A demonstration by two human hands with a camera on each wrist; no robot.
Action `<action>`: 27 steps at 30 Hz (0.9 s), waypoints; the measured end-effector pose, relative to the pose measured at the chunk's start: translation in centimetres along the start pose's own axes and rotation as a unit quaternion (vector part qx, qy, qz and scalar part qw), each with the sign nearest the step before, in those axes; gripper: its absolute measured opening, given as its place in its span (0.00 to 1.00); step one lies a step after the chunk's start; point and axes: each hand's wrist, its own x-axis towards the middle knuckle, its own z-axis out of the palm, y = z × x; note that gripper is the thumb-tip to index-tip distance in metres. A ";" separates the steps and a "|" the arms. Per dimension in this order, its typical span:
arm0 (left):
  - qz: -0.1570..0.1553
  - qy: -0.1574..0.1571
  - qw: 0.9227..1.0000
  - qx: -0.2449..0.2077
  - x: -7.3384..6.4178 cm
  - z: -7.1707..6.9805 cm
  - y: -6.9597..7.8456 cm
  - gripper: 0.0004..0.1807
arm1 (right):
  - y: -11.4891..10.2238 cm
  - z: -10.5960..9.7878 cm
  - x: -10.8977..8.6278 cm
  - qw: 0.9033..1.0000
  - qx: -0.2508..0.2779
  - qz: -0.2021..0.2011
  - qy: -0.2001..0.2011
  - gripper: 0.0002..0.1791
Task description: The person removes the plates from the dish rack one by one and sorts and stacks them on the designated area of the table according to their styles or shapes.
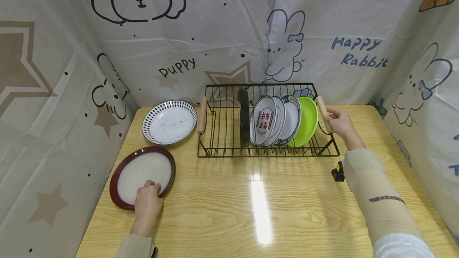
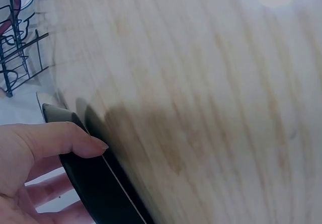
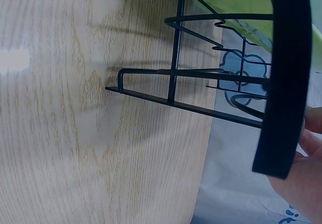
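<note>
In the head view my left hand (image 1: 148, 206) pinches the near right edge of a white plate with a dark red rim (image 1: 143, 172). The left wrist view has the thumb on the dark side of the plate (image 2: 95, 178) and the fingers across its edge. The plate's right side looks raised from the table. My right hand (image 1: 342, 124) holds the right wooden handle (image 1: 324, 114) of a black wire dish rack (image 1: 222, 152). Up close in the right wrist view, the right hand (image 3: 299, 178) is partly hidden behind the handle (image 3: 284, 98).
Standing in the rack are a dark flat piece (image 1: 244, 118), white patterned plates (image 1: 264, 120), a blue-rimmed plate (image 1: 289, 120) and a green plate (image 1: 306, 120). A white plate with a black pattern (image 1: 169, 122) lies left of the rack. Printed cloth (image 1: 222, 27) surrounds the table.
</note>
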 end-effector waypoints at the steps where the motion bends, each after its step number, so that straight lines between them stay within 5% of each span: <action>1: -0.001 -0.001 1.000 0.000 0.0 0.1 0.0 0.18 | 0.0 0.0 0.0 1.000 0.000 0.000 0.000 0.28; 15: -0.007 -0.012 1.000 -0.003 -0.1 0.8 0.0 0.19 | 0.1 -0.1 0.0 1.000 0.005 -0.002 -0.006 0.29; 23: -0.004 -0.038 0.999 -0.006 0.1 0.3 0.1 0.19 | 0.0 0.0 0.0 1.000 0.003 0.000 -0.004 0.29; 27: -0.011 -0.079 0.997 -0.024 0.5 -0.7 0.3 0.21 | 0.0 0.0 -0.1 1.000 0.003 0.000 -0.005 0.29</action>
